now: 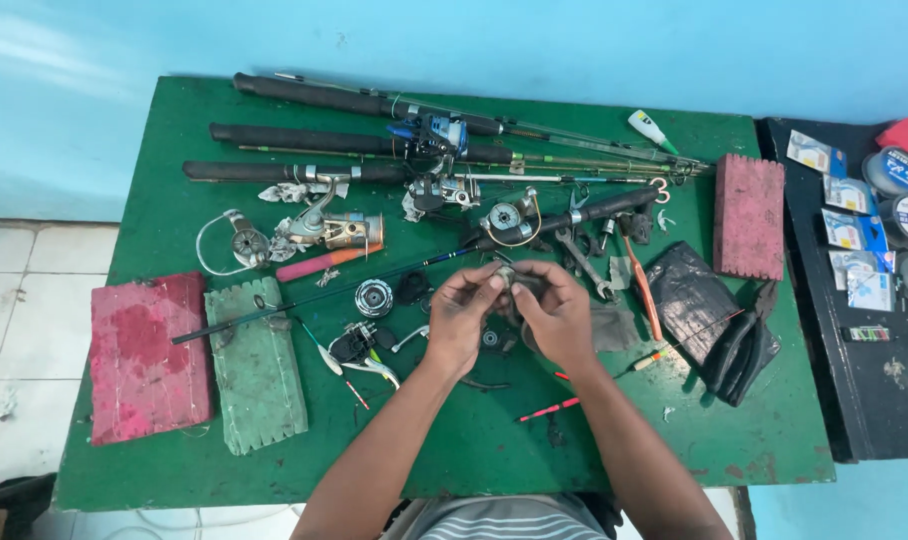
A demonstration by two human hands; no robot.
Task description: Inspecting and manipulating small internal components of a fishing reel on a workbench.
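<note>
Pinching a small metal reel part [507, 277] from both sides, hands [512, 310] together, its axis unclear.

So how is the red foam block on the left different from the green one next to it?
The red foam block is wider and squarer; the green foam block is narrower and longer. The red foam block has pale, worn patches, while the green foam block is a dull, even green. The green foam block has notches cut along its edges, and a thin dark rod lies across its top. Both lie flat, side by side, on the green table.
</note>
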